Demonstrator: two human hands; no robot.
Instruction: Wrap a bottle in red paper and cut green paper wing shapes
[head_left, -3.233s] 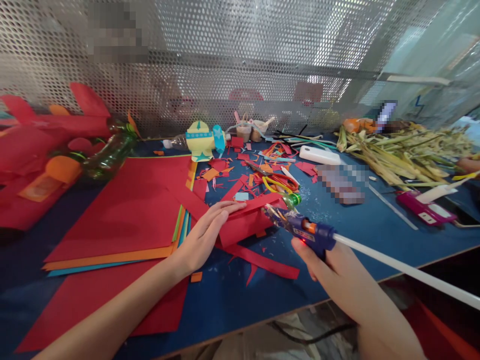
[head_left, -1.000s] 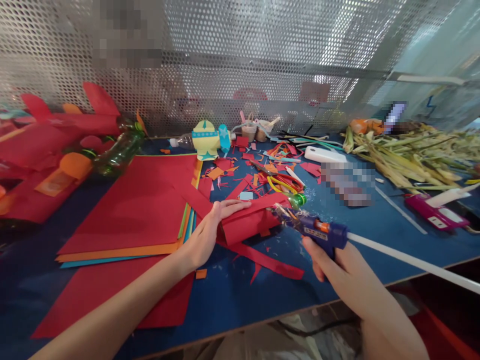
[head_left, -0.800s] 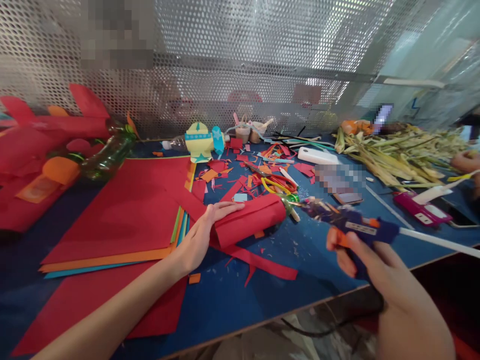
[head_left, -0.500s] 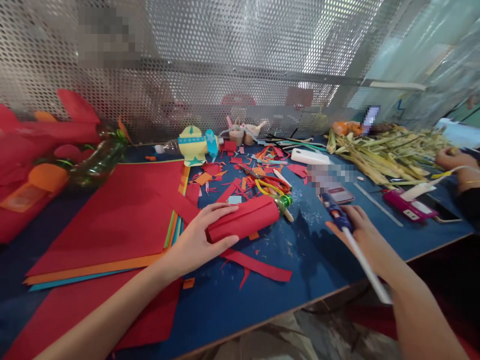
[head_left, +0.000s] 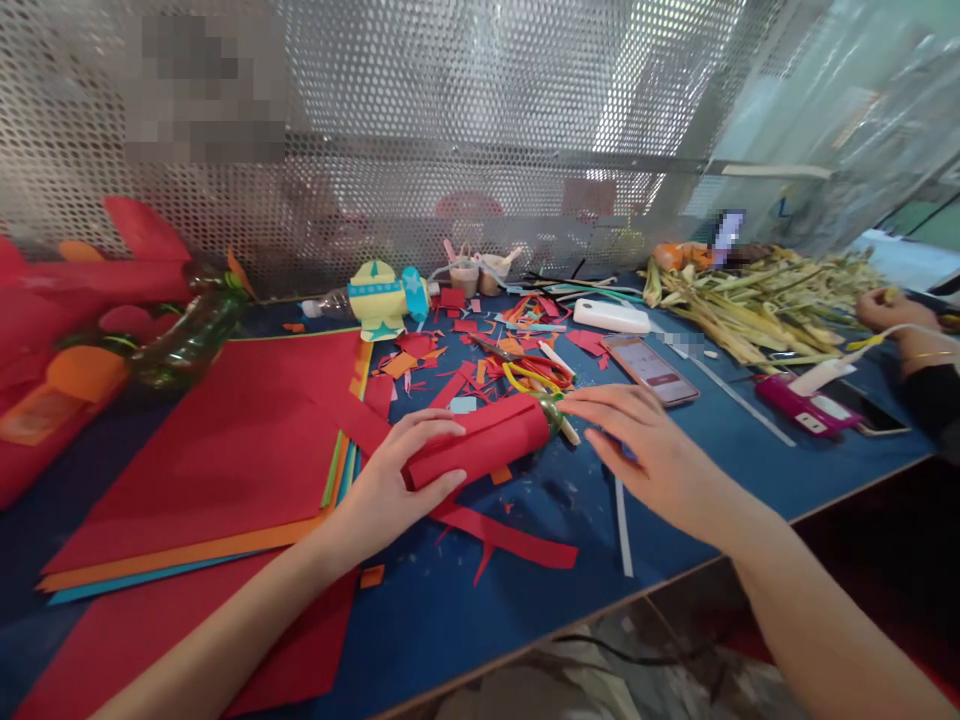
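Note:
A green plastic bottle wrapped in red paper (head_left: 480, 440) lies tilted on the blue table, its neck (head_left: 553, 412) pointing right. My left hand (head_left: 397, 475) grips its near end, fingers over the top and thumb along the lower side. My right hand (head_left: 649, 450) is at the bottle's cap end, fingers stretched out and thumb apart. Below that hand the glue gun rests on the table, mostly hidden, with its white glue stick (head_left: 624, 530) showing. A loose red paper strip (head_left: 517, 535) lies in front of the bottle.
Stacked coloured paper (head_left: 202, 430) covers the left side. Behind the bottle are scissors (head_left: 544, 375) among red and orange scraps. A phone (head_left: 651, 368), a white power bank (head_left: 611, 316), dry husks (head_left: 735, 305) and a purple power strip (head_left: 806, 403) sit rightward. Another person's hand (head_left: 896, 310) is far right.
My right hand has let go of the glue gun, which now lies on the table, and has moved left to the bottle's cap. My left hand stays on the wrapped bottle.

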